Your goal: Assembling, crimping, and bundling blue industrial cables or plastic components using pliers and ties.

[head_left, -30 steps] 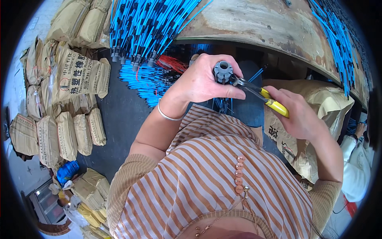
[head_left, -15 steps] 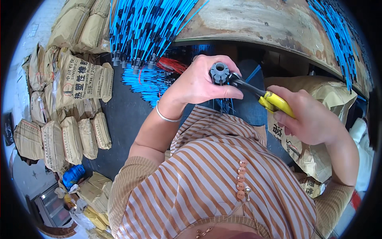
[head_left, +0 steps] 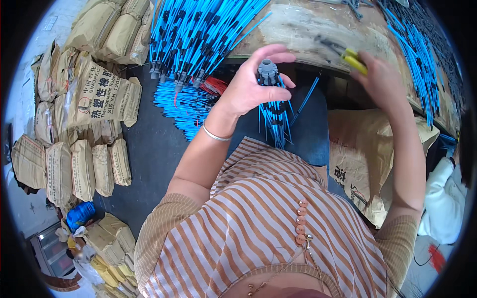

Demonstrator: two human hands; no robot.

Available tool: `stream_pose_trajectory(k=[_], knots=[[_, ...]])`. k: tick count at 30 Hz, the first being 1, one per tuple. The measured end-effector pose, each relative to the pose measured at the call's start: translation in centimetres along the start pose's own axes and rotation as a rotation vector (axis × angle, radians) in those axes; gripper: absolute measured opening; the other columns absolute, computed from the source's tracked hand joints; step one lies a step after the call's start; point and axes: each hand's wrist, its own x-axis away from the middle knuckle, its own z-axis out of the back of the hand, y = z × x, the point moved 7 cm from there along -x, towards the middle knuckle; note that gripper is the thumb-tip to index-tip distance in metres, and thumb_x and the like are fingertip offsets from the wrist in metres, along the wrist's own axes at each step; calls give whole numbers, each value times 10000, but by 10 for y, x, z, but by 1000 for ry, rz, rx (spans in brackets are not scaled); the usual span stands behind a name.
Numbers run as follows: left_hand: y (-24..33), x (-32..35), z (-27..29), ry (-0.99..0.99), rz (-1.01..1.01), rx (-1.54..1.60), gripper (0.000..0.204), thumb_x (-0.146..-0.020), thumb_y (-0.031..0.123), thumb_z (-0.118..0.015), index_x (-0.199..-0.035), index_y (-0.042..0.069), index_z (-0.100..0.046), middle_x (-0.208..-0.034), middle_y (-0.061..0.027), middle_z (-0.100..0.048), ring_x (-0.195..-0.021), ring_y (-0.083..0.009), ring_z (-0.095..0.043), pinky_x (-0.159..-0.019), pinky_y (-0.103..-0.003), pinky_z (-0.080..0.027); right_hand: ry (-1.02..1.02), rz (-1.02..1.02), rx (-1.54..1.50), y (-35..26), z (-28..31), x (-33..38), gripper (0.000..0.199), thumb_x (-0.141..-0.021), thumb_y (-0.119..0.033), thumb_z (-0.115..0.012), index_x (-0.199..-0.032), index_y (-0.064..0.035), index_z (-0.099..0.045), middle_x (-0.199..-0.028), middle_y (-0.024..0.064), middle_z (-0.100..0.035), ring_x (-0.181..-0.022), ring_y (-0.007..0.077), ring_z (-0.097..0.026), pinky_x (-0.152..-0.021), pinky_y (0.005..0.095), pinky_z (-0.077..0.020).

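My left hand (head_left: 248,90) is curved around a bundle of blue rods (head_left: 274,119) gathered under a grey plastic hub (head_left: 268,72) with a hollow top. Its thumb lies across the front of the bundle, and its index finger is raised and spread behind the hub. The rods hang downward below the palm. Out to the right, over the wooden table's front edge, my right hand (head_left: 380,82) grips pliers (head_left: 355,62) by their yellow handles. The dark jaws point up and left, blurred by motion and apart from the hub.
Many blue rods with grey hubs (head_left: 203,35) lie at the back left of the wooden table (head_left: 298,25), and more blue rods (head_left: 415,59) at its right. Further blue rods (head_left: 181,107) lie below its edge. Stacked paper sacks (head_left: 94,94) stand left; a large paper bag (head_left: 360,149) stands right.
My right hand has pulled the pliers away from the grey hub, up and to the right over the table. My left hand's fingers have spread wider, and the bundle has shifted slightly up and left.
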Motion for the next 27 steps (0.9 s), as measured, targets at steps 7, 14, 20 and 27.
stream_pose_trajectory(k=[7,14,20,27], knots=[[-13,1,7,-224,32,-5,496,-679,-12,-662,-1157,-15,-527,-997,-137,-655,-835,-216,-624,-766,-309,-501,508,54,160,10,-19,-17,421,-803,-360,-646,-1089,-54,-607,-1061,96,-627,-936,298,-576,-821,368,-461],[-12,-3,-24,134,124,-416,419,-736,21,-637,-1141,-2,-531,-989,-120,-641,-833,-205,-615,-752,-284,-490,442,68,-928,-97,13,35,400,-774,-115,-681,-1147,2,-595,-1020,117,-634,-900,193,-588,-801,285,-459],[17,3,-55,186,28,-715,430,-755,12,-625,-1173,-8,-525,-995,-109,-635,-841,-180,-594,-758,-272,-484,400,-178,-991,-91,17,40,423,-782,-89,-670,-1180,15,-570,-1012,108,-639,-875,150,-586,-768,249,-469],[27,-11,-35,-141,-50,-351,488,-792,110,-662,-1230,-26,-497,-1043,-122,-622,-892,-163,-574,-790,-269,-478,307,-19,-1459,-84,7,27,297,-799,-58,-657,-1080,22,-606,-1034,97,-629,-872,137,-575,-738,231,-480]])
